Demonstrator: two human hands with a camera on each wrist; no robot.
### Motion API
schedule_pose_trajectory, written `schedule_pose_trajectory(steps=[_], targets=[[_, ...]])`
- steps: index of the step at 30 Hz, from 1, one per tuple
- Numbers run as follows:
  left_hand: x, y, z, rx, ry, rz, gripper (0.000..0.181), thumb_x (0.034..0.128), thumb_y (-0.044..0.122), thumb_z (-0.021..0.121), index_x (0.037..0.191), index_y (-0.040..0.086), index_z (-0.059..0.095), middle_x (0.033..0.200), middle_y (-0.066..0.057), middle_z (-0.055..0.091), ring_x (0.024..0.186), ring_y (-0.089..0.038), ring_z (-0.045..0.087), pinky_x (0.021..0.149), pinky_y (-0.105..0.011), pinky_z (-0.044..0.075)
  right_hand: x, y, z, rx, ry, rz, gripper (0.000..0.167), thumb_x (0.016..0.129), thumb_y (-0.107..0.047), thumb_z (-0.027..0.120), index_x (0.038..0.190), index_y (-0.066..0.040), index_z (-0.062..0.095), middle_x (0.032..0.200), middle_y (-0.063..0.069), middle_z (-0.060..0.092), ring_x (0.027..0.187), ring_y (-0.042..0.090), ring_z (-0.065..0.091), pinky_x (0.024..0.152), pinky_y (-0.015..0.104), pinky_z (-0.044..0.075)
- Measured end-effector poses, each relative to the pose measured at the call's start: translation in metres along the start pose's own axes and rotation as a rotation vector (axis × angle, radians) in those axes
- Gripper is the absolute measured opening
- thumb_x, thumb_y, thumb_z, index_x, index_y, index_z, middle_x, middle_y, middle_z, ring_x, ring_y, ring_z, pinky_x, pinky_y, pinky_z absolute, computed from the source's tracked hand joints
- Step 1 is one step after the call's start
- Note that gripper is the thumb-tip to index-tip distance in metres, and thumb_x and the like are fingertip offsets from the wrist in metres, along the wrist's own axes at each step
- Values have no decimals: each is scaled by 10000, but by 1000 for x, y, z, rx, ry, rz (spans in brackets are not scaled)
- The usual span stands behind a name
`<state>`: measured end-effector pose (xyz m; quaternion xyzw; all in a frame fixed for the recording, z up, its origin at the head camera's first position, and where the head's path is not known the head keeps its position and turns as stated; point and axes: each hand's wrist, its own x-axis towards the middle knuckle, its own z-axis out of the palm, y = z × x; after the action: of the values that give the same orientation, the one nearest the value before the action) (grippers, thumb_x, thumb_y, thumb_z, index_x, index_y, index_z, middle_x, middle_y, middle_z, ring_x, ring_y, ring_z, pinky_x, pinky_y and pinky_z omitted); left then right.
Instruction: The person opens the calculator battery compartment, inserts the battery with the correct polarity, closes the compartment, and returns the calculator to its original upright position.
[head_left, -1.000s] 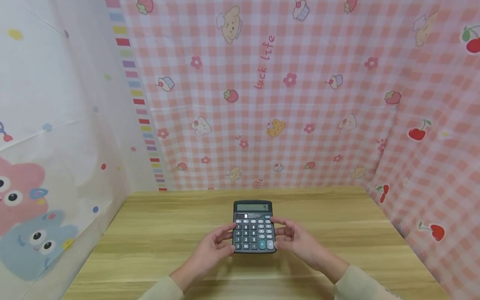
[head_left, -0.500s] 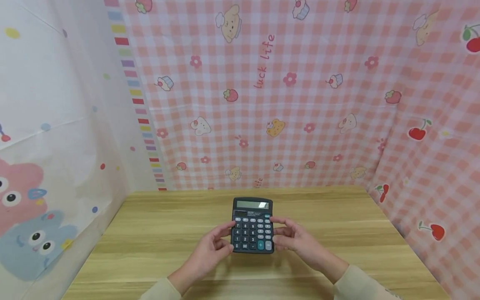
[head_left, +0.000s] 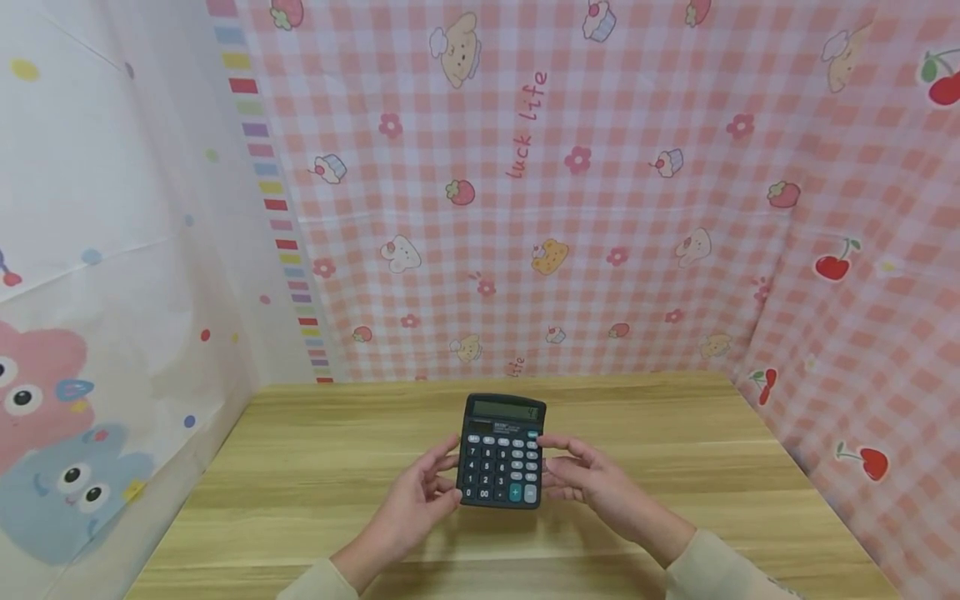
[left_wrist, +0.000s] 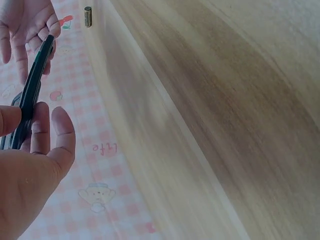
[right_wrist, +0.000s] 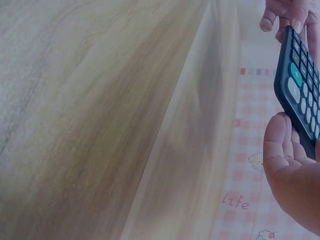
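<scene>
A dark calculator point(head_left: 500, 454) with grey and teal keys is held off the table, tilted, its display showing digits. My left hand point(head_left: 416, 500) grips its left edge, thumb low on that side. In the left wrist view, that hand's thumb point(left_wrist: 9, 120) lies on one face with fingers behind. My right hand point(head_left: 600, 479) holds the right edge, one finger near the upper keys. The right wrist view has the right hand's fingers point(right_wrist: 281, 137) against the underside of the calculator point(right_wrist: 300, 80).
A wooden table point(head_left: 315, 467) lies below, with a pink checked cloth point(head_left: 525, 208) hanging behind and to the right. A white patterned sheet point(head_left: 150, 292) hangs at left. The left wrist view includes a small gold-and-dark cylinder point(left_wrist: 88, 16), apparently a battery, on the table.
The calculator has shifted slightly left and turned a little clockwise, its face angled differently. Glare crossed the display half a second ago and has gone. Both hands moved slightly with it.
</scene>
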<state>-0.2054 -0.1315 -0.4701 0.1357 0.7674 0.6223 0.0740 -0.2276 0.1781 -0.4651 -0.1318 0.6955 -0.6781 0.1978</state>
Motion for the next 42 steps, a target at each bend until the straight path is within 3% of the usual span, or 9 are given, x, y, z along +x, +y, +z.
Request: schedule_pose_trajectory(steps=[6,13,18,23,27,32,37,42], targets=[[0,0,-1,74,2,16,738,991,-26,679,1653,165,415,1550,-232,576,1060,-212,703,845,-207,605,1,-4,2,53,14,28,583,1126,-404,525,1568,-31,445,1322,128,717,1159,209,716,1018,367,589],[-3,6,-1,240,18,101,729,991,-41,678,1632,231,462,1519,-174,620,1059,-184,715,828,-222,619,2,-6,1,71,5,38,677,1150,-548,343,1535,0,438,1394,206,698,1207,212,700,1034,353,589],[-6,9,1,329,46,176,726,967,-70,683,1617,189,487,1469,-147,666,1007,-146,732,846,-250,636,3,-6,0,102,-23,39,733,1119,-653,243,1446,-45,488,1443,269,656,1249,259,699,1098,401,569],[-9,7,1,367,52,298,708,935,-119,686,1586,99,516,1426,-173,688,972,-174,755,858,-263,642,3,-5,1,134,-38,30,760,1097,-690,170,1364,-73,523,1475,309,612,1283,305,680,1098,387,562],[-9,2,1,426,56,433,711,907,-145,698,1566,62,530,1390,-189,705,934,-157,758,832,-261,648,4,-4,2,163,-36,32,761,1090,-699,151,1331,-76,518,1447,264,639,1286,311,675,1096,374,559],[-8,-2,1,550,104,617,726,850,-180,743,1519,48,577,1332,-188,737,880,-114,743,799,-245,650,5,-3,3,211,-27,34,724,1077,-720,159,1251,-119,525,1455,239,651,1302,307,678,1098,380,563],[-8,0,1,668,134,751,745,822,-178,786,1494,90,608,1336,-145,745,1053,-228,783,868,-264,651,7,-1,3,248,-12,34,669,1072,-727,191,1170,-173,553,1408,152,708,1326,314,679,1103,400,567],[-11,3,2,762,137,837,774,826,-163,785,1513,139,595,1367,-76,730,1195,-246,753,964,-262,622,8,0,1,267,-24,22,687,1089,-701,201,1224,-149,587,1342,62,742,1345,318,667,1104,400,567]])
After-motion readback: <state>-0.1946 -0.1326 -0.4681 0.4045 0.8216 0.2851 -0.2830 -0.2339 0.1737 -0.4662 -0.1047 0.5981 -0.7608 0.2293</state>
